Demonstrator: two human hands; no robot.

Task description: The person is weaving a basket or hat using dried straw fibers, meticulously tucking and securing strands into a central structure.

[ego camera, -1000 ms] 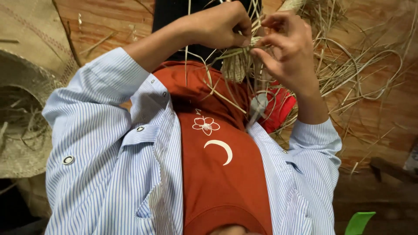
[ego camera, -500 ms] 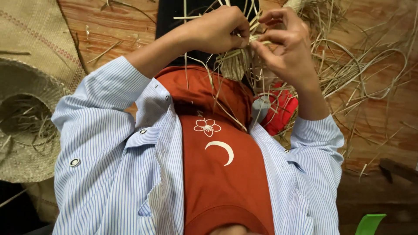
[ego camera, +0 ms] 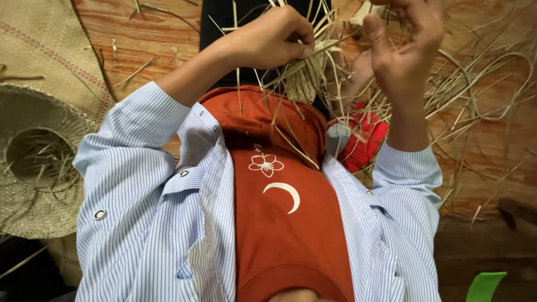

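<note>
I see my left hand (ego camera: 268,42) pinching the straw bundle (ego camera: 305,78) tight, the woven part hanging just below that grip; my right hand (ego camera: 403,47), fingers loosely curled, plucks strands just right of the bundle.

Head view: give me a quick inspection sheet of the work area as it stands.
Surface: reddish wooden floor, straw bits on it.
Job's things: small woven straw piece with loose strands.
Clutter: loose straw pile; woven hat; woven mat; red thing; green thing.
Hands: left hand pinches the strands; right hand open, fingers among the strands.
Cables: nothing seen.
Surroundings: nothing seen beyond the floor.
</note>
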